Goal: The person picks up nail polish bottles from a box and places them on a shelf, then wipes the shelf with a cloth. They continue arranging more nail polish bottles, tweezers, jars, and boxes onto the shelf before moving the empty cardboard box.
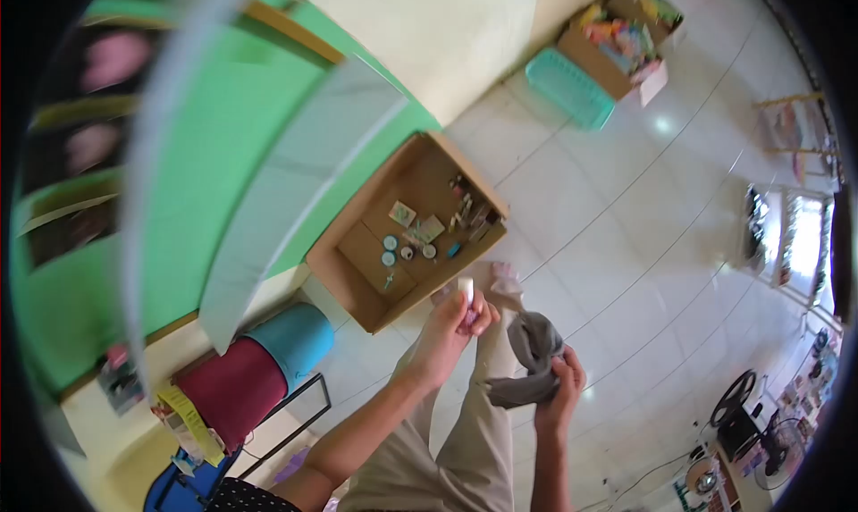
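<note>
Both arms reach fwd from the lower edge of the view, bare forearms angled up and toward each other, w/ the legs stretched out below them. Left hand (456, 326) is raised a bit higher, wrist bent, fingers (478, 315) curled tight in a pinch w/ thumb pressed against them. Right hand (561, 389) sits lower and to the side, near but not touching the left, its fingers (572, 369) clenched in a closed grip, knuckles facing up.
</note>
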### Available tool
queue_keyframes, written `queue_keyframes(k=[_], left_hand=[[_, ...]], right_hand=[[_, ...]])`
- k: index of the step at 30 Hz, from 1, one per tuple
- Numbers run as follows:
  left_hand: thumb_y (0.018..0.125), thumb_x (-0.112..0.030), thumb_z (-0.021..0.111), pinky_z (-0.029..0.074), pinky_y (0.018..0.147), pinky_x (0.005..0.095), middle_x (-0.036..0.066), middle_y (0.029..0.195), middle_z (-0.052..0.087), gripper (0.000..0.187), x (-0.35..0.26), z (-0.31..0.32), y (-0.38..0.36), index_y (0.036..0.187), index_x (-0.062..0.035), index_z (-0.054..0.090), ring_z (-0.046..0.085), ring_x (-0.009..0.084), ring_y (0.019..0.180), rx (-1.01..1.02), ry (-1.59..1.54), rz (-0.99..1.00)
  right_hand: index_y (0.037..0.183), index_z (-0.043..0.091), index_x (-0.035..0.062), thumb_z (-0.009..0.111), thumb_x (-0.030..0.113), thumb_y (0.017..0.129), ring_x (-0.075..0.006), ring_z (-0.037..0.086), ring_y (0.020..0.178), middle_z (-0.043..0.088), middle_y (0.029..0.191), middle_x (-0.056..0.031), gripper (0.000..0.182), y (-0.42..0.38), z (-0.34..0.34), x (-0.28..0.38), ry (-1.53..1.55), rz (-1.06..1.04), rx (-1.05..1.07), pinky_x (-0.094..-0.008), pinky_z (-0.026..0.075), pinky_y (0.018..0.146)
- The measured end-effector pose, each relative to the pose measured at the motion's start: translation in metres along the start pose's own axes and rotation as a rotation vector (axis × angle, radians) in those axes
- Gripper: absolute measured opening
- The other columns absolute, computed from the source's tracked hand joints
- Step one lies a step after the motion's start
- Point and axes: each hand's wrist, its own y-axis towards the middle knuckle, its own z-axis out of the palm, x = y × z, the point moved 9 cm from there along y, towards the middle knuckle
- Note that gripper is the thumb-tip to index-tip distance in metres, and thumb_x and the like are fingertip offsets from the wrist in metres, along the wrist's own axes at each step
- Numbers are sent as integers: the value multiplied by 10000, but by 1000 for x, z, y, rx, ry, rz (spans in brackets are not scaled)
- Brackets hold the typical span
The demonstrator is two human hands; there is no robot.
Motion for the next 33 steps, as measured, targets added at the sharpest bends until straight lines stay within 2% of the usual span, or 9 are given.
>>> queue_keyframes(k=[2,4,7,10,11,14,21,24,33], left_hand=[[878,-410,400,330,852,255,67,1040,506,362,4,-8,-5,787,-62,430,468,125,931,-186,121,35],[900,-386,356,371,831,250,69,1114,480,360,-53,97,-95,882,-47,474,481,80,895,-192,35,122],[911,-381,321,391,823,255,68,1165,455,401,-110,135,-141,1053,-32,459,480,71,892,-181,-9,324],[892,-431,323,353,891,280,51,1252,390,507,-153,163,-190,1211,-40,374,436,106,1010,-92,11,492],[869,-481,340,308,959,300,35,1314,337,588,-160,176,-204,1271,-53,319,394,138,1122,-61,94,505],[860,-486,372,311,912,270,38,1251,388,591,-185,175,-242,1260,-53,334,400,131,1072,-96,221,663],[848,-225,515,305,895,270,71,1058,477,346,-225,152,-309,1104,3,473,418,141,1046,-401,396,1162],[764,-177,633,407,780,259,97,999,543,251,-221,119,-332,921,14,587,529,146,875,-855,371,1251],[779,-46,575,459,684,236,84,848,589,185,-311,95,-273,948,29,568,562,118,752,-535,544,1234]], right_hand=[[1049,518,-55,484,103,742,-129,510,817,558,893,-53,347,0,37,20,-311,-213,47,-252,396,753],[1093,508,-44,527,3,723,-301,504,1024,508,1130,-205,374,-142,128,134,-614,-878,335,-362,374,850],[1093,499,-66,529,-41,711,-378,491,1028,496,1131,-236,383,-211,176,143,-768,-1080,440,-388,367,855],[1062,519,-59,563,4,721,-318,556,910,542,1050,-219,350,-260,204,156,-818,-1257,534,-351,415,778],[1062,519,-59,563,4,721,-318,556,910,542,1050,-219,350,-276,212,163,-816,-1287,576,-351,415,778],[910,547,-39,619,62,705,-64,458,669,543,680,-34,239,-282,240,161,-646,-823,692,-226,422,605],[923,544,-40,658,69,684,-127,540,702,578,755,-102,287,-302,290,144,-751,-841,904,-261,440,632],[922,547,-44,652,33,664,-136,526,697,582,774,-114,289,-317,300,144,-798,-1220,868,-263,434,648],[917,577,-45,669,31,649,-162,546,705,588,804,-129,293,-259,257,161,-874,-1100,684,-277,437,662]])
